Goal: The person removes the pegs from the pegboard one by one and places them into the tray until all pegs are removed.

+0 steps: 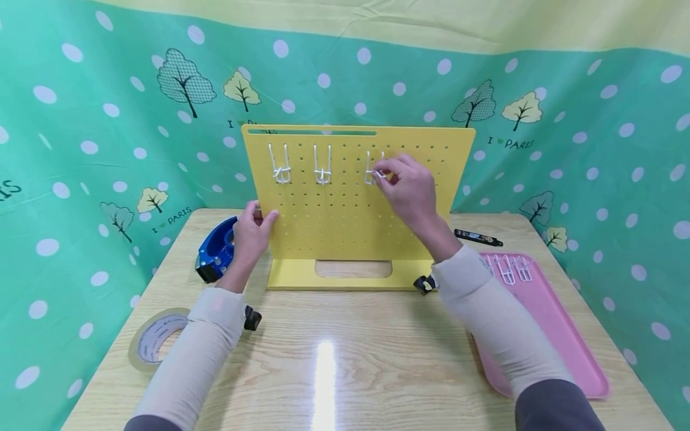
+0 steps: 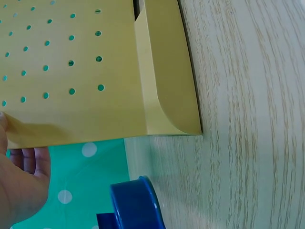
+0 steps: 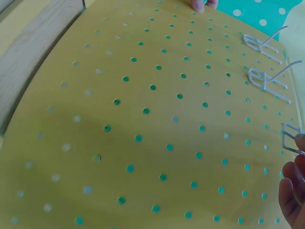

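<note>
A yellow pegboard (image 1: 345,227) stands upright on the table. Two white wire hooks, a left one (image 1: 280,167) and a middle one (image 1: 322,167), hang near its top. My right hand (image 1: 409,188) pinches a third white hook (image 1: 369,170) against the board, to the right of those two; the fingers cover part of it. In the right wrist view this pinched hook (image 3: 289,137) shows at the right edge. My left hand (image 1: 252,230) grips the board's left edge, thumb in front and fingers behind, as the left wrist view also shows at the hand (image 2: 26,186).
A pink tray (image 1: 560,335) with several white hooks (image 1: 507,269) lies at the right. Behind it is a black marker-like pen (image 1: 478,237). A blue tape dispenser (image 1: 215,251) and a tape roll (image 1: 142,341) sit at the left. Patterned cloth (image 1: 345,78) hangs behind.
</note>
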Available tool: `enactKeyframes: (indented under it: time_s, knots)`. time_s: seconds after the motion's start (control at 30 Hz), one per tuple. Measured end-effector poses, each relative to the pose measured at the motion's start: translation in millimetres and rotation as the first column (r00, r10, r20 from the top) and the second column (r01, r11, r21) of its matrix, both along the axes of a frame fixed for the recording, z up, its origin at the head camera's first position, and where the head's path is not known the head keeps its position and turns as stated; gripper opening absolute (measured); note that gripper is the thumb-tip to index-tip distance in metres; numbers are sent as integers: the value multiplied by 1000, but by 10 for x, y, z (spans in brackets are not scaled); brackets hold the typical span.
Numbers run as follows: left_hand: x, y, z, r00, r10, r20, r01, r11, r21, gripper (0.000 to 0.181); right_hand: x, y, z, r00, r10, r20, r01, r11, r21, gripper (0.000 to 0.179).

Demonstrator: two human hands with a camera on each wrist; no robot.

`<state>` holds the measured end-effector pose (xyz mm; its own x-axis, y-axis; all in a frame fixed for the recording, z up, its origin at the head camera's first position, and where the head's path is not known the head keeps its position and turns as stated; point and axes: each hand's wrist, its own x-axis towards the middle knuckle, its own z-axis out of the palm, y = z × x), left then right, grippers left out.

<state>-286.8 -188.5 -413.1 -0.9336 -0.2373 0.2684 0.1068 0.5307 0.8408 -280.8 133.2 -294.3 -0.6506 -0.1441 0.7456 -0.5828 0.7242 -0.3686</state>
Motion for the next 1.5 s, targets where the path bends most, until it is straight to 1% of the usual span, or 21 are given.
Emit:
enactKeyframes:
  time_s: [0.13,0.23,0.37,0.43,0.53,0.6,0.7,0.8,0.93,1.03,1.1,1.2,1.33,1.37,1.43,1.5]
  knots:
    - [-5,2,6,1000,5,2,-5,1000,-1,41,85,171,-57,999,-4,52,4,1000,11,12]
    - [-4,-4,2,1000,6,3,-6,1000,-5,41,156,328,-112,993,-5,119,3,1000,16,11]
    - [9,-22,-5,1000,7,-5,-7,1000,-9,42,231,544,-194,981,-16,195,8,999,42,9]
    - [19,-31,-7,1000,10,-8,-10,1000,-9,42,265,647,-240,975,-30,220,17,998,63,8]
    - [37,-40,-11,1000,16,-5,-16,1000,-2,42,341,802,-305,960,-48,275,23,995,93,8]
    - [43,-41,-20,1000,19,-1,-19,1000,-2,41,404,917,-352,942,-58,329,21,993,115,9]
    - [42,-28,-35,1000,13,-5,-13,1000,-7,41,497,1109,-418,912,-82,403,11,984,175,9]
    - [41,-11,-32,1000,9,-15,-9,1000,-12,41,585,1285,-476,871,-85,485,-24,977,214,9]
    - [46,-4,-7,1000,7,-18,-7,1000,-14,41,707,1497,-613,803,-90,590,-75,965,250,8]
    - [41,-4,3,1000,-1,-11,1,1000,-21,41,781,1656,-743,769,-117,628,-96,951,295,9]
    - [35,-4,7,1000,1,-10,-1,1000,-22,41,804,1746,-813,751,-137,646,-97,945,312,9]
    - [31,-7,12,1000,5,-8,-6,1000,-19,40,810,1871,-912,737,-145,660,-101,942,319,8]
    - [22,-6,6,1000,5,-3,-5,1000,-22,41,838,2014,-1036,736,-146,661,-98,943,318,4]
    - [17,-5,3,1000,2,-2,-2,1000,-22,41,850,2047,-1066,727,-149,670,-93,946,311,3]
    - [8,-2,0,1000,-2,0,2,1000,-25,42,874,2104,-1130,701,-152,697,-87,952,295,3]
    - [2,2,2,1000,-2,1,2,1000,-25,41,894,2150,-1200,664,-149,733,-90,957,276,4]
